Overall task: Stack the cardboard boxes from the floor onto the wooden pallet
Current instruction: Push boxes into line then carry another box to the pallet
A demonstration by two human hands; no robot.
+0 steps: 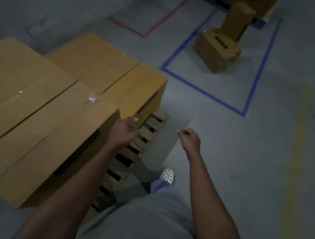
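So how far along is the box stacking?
Done: the near box and far box sit on the pallet. In hand: nothing; the left hand is at the near box's corner, the right hand free. Left: a lying box and an upright box inside the blue tape.

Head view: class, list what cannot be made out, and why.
Slatted wooden pallet: head view, mostly covered by two large brown cardboard boxes.
Dark label on small brown cardboard box inside blue floor tape: head view, too small, blurred.
Left hand: head view, motion blur hides whether it touches a box.
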